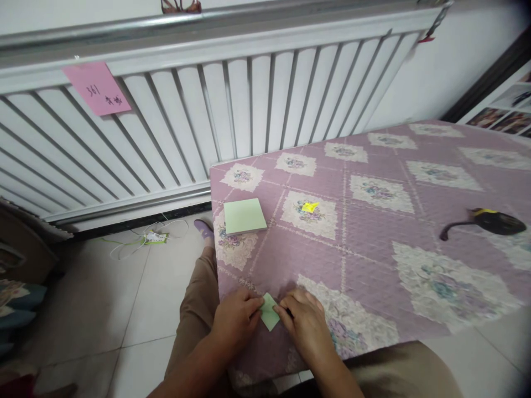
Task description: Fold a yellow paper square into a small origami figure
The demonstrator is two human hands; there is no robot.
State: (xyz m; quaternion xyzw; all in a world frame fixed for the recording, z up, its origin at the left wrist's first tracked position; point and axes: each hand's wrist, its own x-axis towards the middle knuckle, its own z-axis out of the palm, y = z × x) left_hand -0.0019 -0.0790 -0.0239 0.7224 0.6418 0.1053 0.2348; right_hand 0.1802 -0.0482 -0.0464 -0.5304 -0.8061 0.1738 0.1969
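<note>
A small light green piece of folded paper (270,313) lies near the front left corner of the table, its corners turned so that it looks like a diamond. My left hand (238,319) pinches its left corner between thumb and fingers. On the right corner, the thumb and curled fingers of my right hand (303,320) press in the same way. Farther back on the left sits a square stack of light green paper (244,215). To the right of that stack is a small yellow folded paper piece (310,207).
A purple flowered tablecloth (315,260) covers the table. Toward the right lies a dark object with a curved handle (498,221). Behind stands a white radiator (257,105) with a pink note (98,88). A power strip (155,237) with cables rests on the floor.
</note>
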